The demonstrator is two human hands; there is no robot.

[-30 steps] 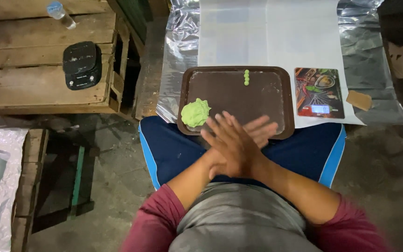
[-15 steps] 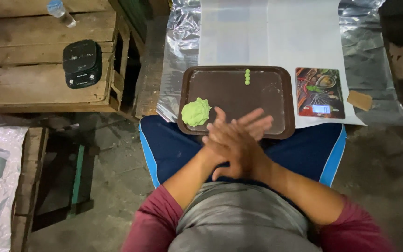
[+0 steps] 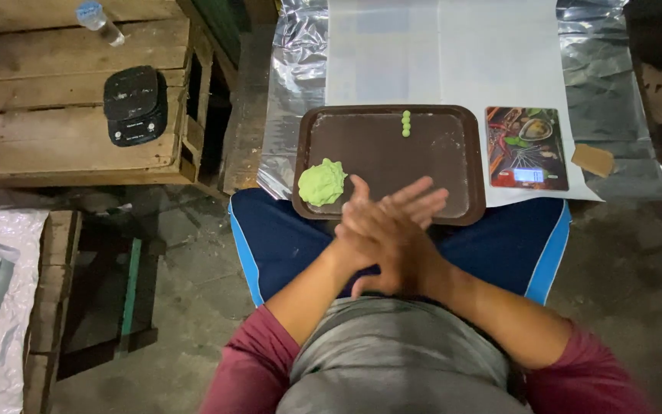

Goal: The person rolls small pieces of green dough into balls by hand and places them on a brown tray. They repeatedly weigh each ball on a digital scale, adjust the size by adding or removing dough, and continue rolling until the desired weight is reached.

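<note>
The right hand is lying flat over the left hand, palms pressed together above the tray's near edge; whatever they are rolling is hidden. The green dough is sitting at the tray's left corner, three small balls at its far edge. Light, even circling would probably keep a piece round.

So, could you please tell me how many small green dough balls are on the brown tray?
3 small green dough balls, stacked in a short line near the brown tray's far edge; another may be hidden between the hands.
</note>
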